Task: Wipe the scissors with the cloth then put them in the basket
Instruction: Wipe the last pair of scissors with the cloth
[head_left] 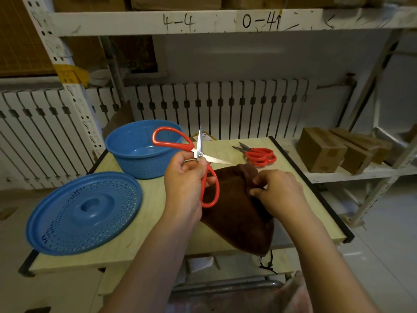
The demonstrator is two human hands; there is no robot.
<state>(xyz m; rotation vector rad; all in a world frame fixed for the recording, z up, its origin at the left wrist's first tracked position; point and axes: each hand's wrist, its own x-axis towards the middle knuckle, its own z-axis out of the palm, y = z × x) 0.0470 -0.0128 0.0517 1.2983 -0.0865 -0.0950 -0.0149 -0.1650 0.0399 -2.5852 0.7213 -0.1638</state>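
I've got my left hand (pixel 184 177) gripping the red-handled scissors (pixel 198 154) near the pivot, held up above the table (pixel 158 222), blades splayed wide: one points up, one points right over the cloth. My right hand (pixel 277 190) pinches a bunched fold of the brown cloth (pixel 237 213), which lies on the table and droops over its near edge.

Risks, as I judge them: open bare steel tips near my right fingers, so a careless wipe along the edge could nick me; the cloth could snag at the pivot; the overhanging cloth could slide off.

The cloth looks soft and napped. The blades are shiny, thin and pointed, the loop handles smooth plastic. The blue basket (pixel 144 152) behind is perforated plastic, its round lid (pixel 83 213) beside it. A second pair (pixel 259 155) lies closed at the far right.
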